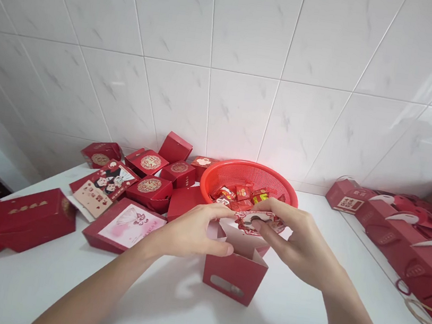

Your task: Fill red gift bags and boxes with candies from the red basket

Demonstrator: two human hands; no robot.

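Observation:
A red paper gift box (236,272) stands upright on the white table in front of me, its top flaps open and a small oval window low on its near side. My left hand (190,228) grips the box's upper left edge, thumb near the opening and fingers behind. Above the opening, my right hand (301,243) pinches a red-and-white patterned packet (246,219) between thumb and fingers. Just behind the box sits a red plastic basket (253,168) with several wrapped sweets (243,191) in it. Part of its front is hidden by my hands.
Several closed red boxes (148,187) lie piled on the left, one with a pink picture on top (132,228). Along the right edge stands a row of red boxes with handles (386,234). A tiled wall (240,106) bounds the table (156,304) at the back.

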